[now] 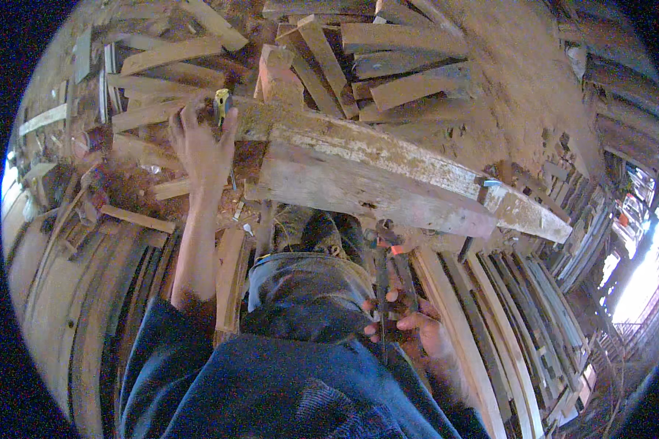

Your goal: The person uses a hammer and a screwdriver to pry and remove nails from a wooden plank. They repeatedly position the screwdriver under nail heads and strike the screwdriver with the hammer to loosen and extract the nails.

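A yellow tape measure [222, 103] is pinched by the left hand [203, 146] at the weathered beam's [388, 172] end.
The right hand [410, 318] is closed around pincers [386, 252] held low beside the knee; the pale, chipped beam is laid across scattered planks [410, 80].

Blue sleeves, grey-blue worn trousers

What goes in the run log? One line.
left hand: grips yellow tool at beam end | right hand: holds dark tool at lap
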`<move>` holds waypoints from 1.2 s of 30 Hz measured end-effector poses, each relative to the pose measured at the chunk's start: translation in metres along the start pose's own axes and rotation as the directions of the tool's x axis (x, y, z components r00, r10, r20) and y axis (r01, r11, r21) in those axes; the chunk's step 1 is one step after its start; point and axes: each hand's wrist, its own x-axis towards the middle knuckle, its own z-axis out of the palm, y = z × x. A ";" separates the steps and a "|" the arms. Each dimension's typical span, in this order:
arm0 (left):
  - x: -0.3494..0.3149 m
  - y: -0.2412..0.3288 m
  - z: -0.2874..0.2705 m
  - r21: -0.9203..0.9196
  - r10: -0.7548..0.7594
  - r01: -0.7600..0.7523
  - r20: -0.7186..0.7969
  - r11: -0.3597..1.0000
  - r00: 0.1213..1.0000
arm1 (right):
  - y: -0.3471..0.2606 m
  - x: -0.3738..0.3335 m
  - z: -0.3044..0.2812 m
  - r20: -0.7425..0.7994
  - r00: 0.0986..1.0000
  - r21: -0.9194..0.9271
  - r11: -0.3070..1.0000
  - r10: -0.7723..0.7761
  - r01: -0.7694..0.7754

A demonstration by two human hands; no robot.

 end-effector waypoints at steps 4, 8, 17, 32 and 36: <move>-0.020 0.038 -0.033 -0.336 0.151 -0.083 0.183 0.938 0.971 | -0.004 0.001 0.016 -0.009 0.997 0.039 0.996 0.081 -0.081; -0.027 0.073 -0.039 -0.251 0.547 -0.485 0.406 0.837 0.732 | -0.006 0.005 0.028 -0.026 0.991 0.086 0.988 0.130 -0.128; -0.044 0.067 -0.019 -0.259 0.659 -0.607 0.330 0.751 0.675 | -0.003 0.014 0.038 -0.036 0.991 0.142 0.982 0.128 -0.121; -0.068 0.059 -0.018 -0.118 0.702 -0.697 0.237 0.707 0.672 | -0.018 0.020 0.034 0.056 0.975 0.535 0.818 0.215 -0.211; -0.069 0.057 -0.021 -0.114 0.701 -0.702 0.274 0.703 0.658 | -0.031 0.024 0.039 0.101 0.973 0.620 0.751 0.209 -0.225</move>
